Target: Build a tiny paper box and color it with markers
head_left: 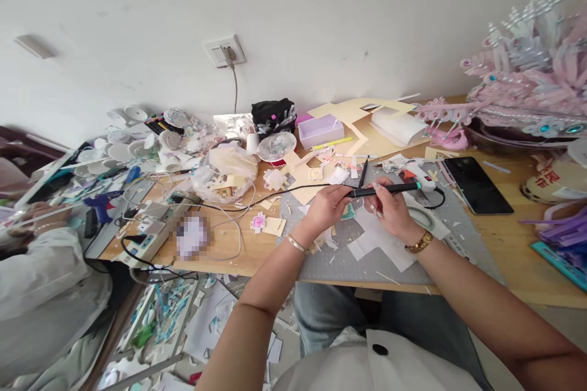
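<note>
A black pen-shaped tool (398, 188) with a cord at its left end and a teal band near its right end spans both hands. My left hand (326, 211) is closed around its left end, where the cord (275, 193) comes out. Fingers of my right hand (389, 206) pinch its middle. Both hands hover over a grey cutting mat (339, 267). Below them lies a white cut-out sheet (387, 247) among scraps. A small teal piece (349, 211) shows between the hands, partly hidden. Behind them is a slim black stick (364, 172).
Near the wall stand a lilac box (321, 132) and a plastic dish (277, 146). At right lie a phone (477, 184) and pink beaded crowns (527, 85). A power strip (158, 232) and glue gun (101, 204) are at left, beside a co-worker's sleeve (46, 275).
</note>
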`<action>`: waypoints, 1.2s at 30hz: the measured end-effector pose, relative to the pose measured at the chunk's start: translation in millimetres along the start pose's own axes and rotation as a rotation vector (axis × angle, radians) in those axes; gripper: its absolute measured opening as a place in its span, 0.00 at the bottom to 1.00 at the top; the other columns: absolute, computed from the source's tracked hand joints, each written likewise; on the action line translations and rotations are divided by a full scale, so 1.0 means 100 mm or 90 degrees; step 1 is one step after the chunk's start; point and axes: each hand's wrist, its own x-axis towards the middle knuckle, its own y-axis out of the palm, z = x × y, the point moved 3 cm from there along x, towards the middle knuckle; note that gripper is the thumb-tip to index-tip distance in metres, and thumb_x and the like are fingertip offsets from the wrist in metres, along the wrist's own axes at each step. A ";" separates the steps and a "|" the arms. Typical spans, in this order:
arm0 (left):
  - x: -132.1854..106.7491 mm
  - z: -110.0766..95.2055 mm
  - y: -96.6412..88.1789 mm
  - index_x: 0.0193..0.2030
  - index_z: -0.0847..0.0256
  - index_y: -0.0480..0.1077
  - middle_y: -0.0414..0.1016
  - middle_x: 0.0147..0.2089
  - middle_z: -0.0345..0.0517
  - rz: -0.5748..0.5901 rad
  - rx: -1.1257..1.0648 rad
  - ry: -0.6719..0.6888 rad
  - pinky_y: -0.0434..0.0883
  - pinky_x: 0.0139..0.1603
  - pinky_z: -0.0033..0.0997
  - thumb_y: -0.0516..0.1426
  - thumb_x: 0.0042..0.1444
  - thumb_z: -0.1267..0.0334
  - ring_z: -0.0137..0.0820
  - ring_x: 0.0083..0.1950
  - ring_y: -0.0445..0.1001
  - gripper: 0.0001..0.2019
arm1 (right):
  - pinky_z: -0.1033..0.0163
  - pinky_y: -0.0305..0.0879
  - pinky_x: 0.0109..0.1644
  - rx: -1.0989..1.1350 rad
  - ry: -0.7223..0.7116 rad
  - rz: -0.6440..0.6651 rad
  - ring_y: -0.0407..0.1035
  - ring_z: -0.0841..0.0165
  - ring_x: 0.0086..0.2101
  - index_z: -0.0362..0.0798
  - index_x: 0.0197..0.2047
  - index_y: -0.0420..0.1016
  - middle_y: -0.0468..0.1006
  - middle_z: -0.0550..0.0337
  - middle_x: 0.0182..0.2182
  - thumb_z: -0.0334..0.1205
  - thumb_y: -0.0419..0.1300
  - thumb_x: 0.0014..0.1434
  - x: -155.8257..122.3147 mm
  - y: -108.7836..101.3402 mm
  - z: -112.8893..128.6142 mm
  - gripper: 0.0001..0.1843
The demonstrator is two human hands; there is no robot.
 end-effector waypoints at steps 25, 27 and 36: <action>0.12 0.93 -1.10 0.44 0.61 0.79 0.78 0.33 0.43 -0.552 -0.049 -0.443 0.70 0.34 0.27 0.59 0.58 0.57 0.28 0.32 0.73 0.13 | 0.68 0.51 0.19 0.067 0.067 -0.160 0.57 0.74 0.18 0.52 0.41 0.72 0.66 0.71 0.17 0.54 0.73 0.44 -0.04 -0.11 0.21 0.25; 0.31 0.93 -1.42 0.44 0.61 0.79 0.79 0.35 0.45 -0.539 0.134 -0.393 0.71 0.40 0.30 0.59 0.59 0.59 0.31 0.36 0.74 0.11 | 0.68 0.51 0.19 0.065 0.083 -0.144 0.57 0.74 0.18 0.52 0.42 0.71 0.65 0.71 0.17 0.54 0.72 0.45 -0.07 -0.08 0.24 0.25; 1.06 1.06 -1.64 0.44 0.63 0.78 0.78 0.44 0.57 -0.140 0.506 -0.374 0.69 0.51 0.40 0.55 0.61 0.69 0.44 0.49 0.75 0.11 | 0.66 0.53 0.22 0.012 0.080 -0.137 0.56 0.72 0.20 0.53 0.44 0.71 0.65 0.69 0.18 0.52 0.69 0.51 -0.20 -0.06 0.34 0.21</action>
